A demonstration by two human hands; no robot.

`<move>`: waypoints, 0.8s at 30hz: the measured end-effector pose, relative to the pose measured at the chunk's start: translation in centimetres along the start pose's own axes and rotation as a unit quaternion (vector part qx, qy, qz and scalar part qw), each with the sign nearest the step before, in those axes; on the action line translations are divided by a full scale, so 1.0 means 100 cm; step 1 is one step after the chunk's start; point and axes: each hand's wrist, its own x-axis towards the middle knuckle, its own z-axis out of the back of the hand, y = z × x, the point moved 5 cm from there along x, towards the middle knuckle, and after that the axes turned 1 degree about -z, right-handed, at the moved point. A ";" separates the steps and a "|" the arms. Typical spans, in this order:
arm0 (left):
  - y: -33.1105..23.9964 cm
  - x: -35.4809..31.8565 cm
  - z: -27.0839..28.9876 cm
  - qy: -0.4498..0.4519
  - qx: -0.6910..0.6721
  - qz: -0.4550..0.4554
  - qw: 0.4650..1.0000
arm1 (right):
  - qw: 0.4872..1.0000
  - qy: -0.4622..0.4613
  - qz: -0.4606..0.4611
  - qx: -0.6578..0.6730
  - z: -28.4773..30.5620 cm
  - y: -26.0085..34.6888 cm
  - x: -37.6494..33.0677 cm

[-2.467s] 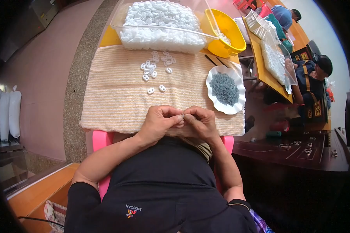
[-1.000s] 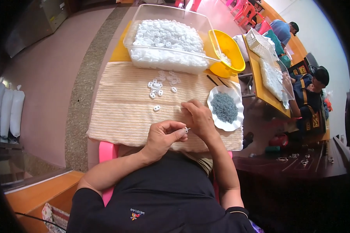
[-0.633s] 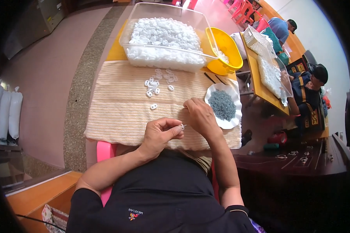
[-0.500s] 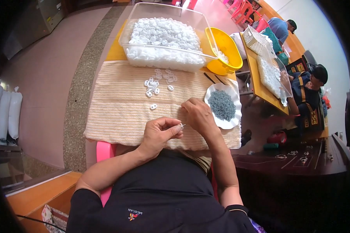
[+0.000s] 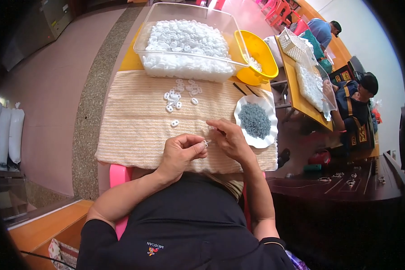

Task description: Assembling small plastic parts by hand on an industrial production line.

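My left hand pinches a small white plastic piece between thumb and forefinger, above the striped cloth. A thin pale tip sticks out of that piece towards the right. Just beside it, my right hand is held with bent fingers, the forefinger reaching forward. Something tiny and whitish shows at its fingertips, too small to make out. Ahead of the hands, one white two-holed oval piece lies by itself, and a loose group of like pieces lies farther off. To the right, a white wavy-rimmed dish holds small grey-blue bits.
A clear plastic tub full of white pieces stands at the table's far end. Beside it is a yellow basin. Two dark thin sticks lie near the dish. At another table on the right, a person sits.
My right hand has lowered slightly and its forefinger has straightened out of the earlier pinch. My left hand still pinches the white piece; the view has shifted a little.
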 end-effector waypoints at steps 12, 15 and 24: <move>0.002 0.003 0.001 -0.008 -0.019 0.001 1.000 | 0.941 -0.008 -0.118 0.316 -0.011 -0.032 -0.016; 0.001 0.002 0.001 -0.007 -0.019 0.002 1.000 | 0.945 -0.013 -0.117 0.305 -0.011 -0.034 -0.017; 0.001 0.002 0.001 -0.013 -0.017 0.005 1.000 | 0.953 -0.031 -0.115 0.277 -0.009 -0.031 -0.016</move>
